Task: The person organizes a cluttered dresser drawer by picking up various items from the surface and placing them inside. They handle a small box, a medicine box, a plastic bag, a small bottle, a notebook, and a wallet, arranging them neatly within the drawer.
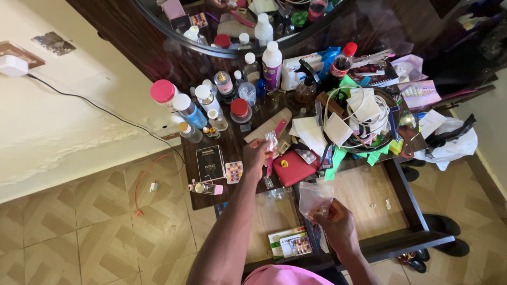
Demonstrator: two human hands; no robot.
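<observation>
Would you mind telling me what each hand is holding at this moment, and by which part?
The left hand pinches a small crinkled clear wrapper at its lower end. The right hand holds a clear plastic bag by its bottom edge.

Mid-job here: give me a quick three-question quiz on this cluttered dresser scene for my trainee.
1. True or false: the right hand holds a clear plastic bag over the open drawer.
2. What does the left hand pinch?
A. a small crinkled clear wrapper
B. a pink-capped bottle
C. the red wallet
3. Fill in: the pink and yellow blister pack lies on the dresser top, just to the ____ of the black box in the picture.

Key: 1 true; 2 A; 3 right.
</observation>
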